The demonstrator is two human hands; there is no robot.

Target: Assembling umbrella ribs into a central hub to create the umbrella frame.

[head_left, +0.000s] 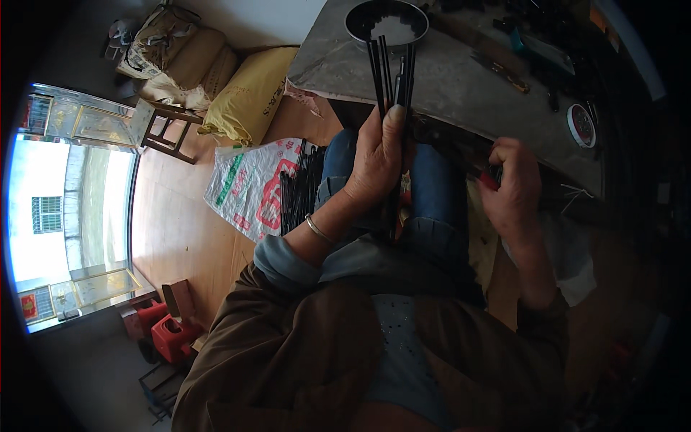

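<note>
My left hand (380, 155) is closed round a bundle of thin black rods (378, 75), held upright above my lap. Their upper ends fan apart just in front of a bowl, and one thicker rod with a lighter section stands among them. To the right, my right hand (512, 183) is wrapped round the red handle of a dark tool (491, 178). The tool points toward the rods, but its far end is too dark to make out its kind. More black rods (294, 189) lie in a pile on a white printed sack (248, 183) left of my knees.
A grey worktable (324, 61) stands ahead, bearing a dark bowl (389, 23) with pale contents, a round lid or tin (581, 126) and a teal-edged tray (543, 54). At the left are a yellow sack (252, 93), a wooden stool (169, 129) and red plastic stools (173, 337).
</note>
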